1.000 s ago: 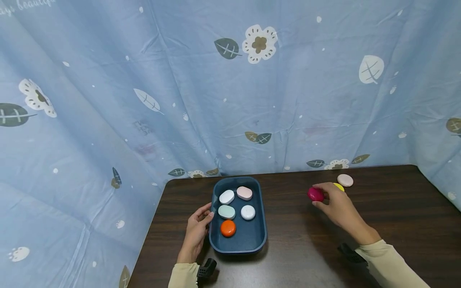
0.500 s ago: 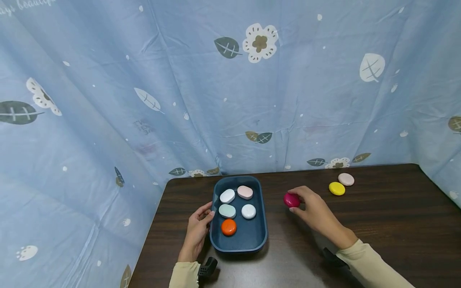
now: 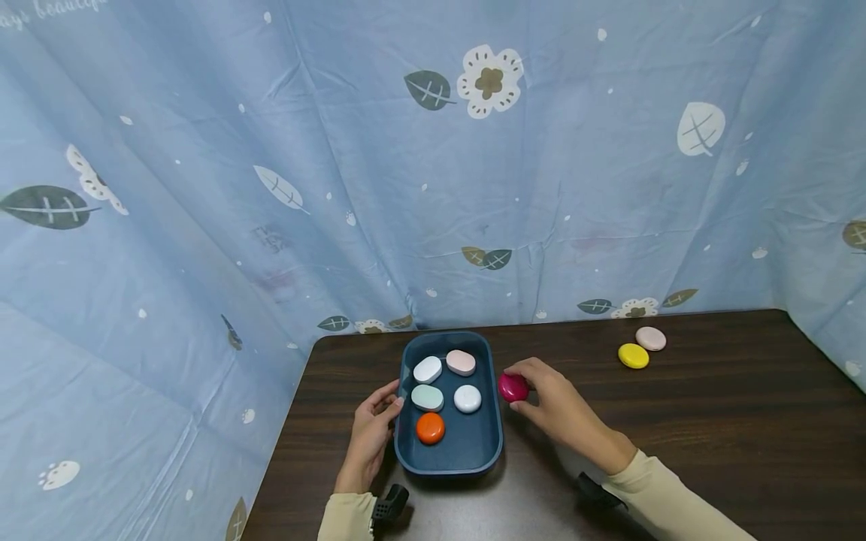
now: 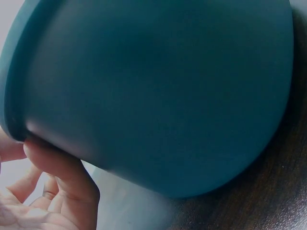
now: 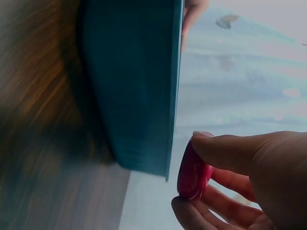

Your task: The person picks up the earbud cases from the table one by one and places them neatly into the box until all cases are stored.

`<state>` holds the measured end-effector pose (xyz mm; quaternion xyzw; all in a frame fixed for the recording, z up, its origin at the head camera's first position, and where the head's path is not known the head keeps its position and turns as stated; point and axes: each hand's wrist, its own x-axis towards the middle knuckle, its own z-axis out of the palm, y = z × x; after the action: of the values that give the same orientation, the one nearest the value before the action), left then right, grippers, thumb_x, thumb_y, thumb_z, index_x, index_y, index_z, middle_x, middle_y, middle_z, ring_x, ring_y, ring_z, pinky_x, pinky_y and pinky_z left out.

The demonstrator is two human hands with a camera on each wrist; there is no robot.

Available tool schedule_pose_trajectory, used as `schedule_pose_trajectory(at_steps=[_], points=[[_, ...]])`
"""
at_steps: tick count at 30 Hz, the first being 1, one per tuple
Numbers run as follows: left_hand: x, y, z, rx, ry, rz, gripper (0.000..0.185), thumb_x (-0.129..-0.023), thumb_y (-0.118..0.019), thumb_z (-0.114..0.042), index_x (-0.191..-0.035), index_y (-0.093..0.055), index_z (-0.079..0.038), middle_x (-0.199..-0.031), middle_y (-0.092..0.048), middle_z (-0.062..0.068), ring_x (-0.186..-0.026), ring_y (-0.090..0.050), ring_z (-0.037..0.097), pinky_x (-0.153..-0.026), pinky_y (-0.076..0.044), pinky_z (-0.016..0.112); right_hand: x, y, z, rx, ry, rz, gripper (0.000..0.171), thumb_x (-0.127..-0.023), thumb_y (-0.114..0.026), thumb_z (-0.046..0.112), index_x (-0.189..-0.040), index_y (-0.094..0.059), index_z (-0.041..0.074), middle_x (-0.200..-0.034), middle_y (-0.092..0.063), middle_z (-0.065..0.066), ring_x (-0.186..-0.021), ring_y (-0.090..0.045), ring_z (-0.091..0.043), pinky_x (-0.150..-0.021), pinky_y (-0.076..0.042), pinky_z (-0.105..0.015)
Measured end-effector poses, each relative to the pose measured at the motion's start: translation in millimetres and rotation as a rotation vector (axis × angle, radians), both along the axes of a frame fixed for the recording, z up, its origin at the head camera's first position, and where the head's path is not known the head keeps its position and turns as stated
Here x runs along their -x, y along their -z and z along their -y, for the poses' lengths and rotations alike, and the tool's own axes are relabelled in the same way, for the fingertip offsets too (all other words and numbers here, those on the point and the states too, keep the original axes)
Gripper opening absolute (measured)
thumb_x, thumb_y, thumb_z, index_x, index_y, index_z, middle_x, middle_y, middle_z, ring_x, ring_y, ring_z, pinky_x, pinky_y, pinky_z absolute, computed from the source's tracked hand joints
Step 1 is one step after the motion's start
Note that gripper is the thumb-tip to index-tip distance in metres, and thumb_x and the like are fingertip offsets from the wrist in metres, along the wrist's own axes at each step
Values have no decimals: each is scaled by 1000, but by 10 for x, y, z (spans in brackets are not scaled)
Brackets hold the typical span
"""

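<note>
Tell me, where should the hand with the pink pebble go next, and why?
Probably a little further left and down into the blue tray. The right hand pinches the pink pebble just outside the tray's right rim, the left hand steadies the other side, and bare floor shows right of the orange pebble.

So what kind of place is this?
Probably a makeshift recording corner, not a real room: a dark wooden table closed in by a blue curtain printed with flowers, with a blue tray of coloured pebbles on it.
</note>
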<state>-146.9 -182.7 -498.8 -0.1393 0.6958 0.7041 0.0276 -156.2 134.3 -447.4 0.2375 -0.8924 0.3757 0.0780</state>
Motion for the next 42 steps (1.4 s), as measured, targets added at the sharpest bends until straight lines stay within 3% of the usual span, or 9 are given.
schedule_pose_trajectory(at_steps=[19, 42], points=[[-21, 5, -8, 0, -5, -4, 42, -107, -61, -12, -147, -59, -1, -111, -56, 8, -99, -52, 26, -73, -44, 30, 39, -14, 470, -89, -141, 105, 48, -84, -88, 1, -128, -69, -1, -124, -67, -12, -109, -66, -27, -90, -61, -44], [-15, -18, -4, -3, 1, -15, 41, -107, -61, -11, -147, -59, 0, -111, -56, 8, -98, -54, 26, -72, -45, 29, 71, -52, 681, -248, -334, 186, 40, -87, -86, 4, -124, -72, 1, -117, -68, -8, -98, -66, -20, -86, -61, -35]])
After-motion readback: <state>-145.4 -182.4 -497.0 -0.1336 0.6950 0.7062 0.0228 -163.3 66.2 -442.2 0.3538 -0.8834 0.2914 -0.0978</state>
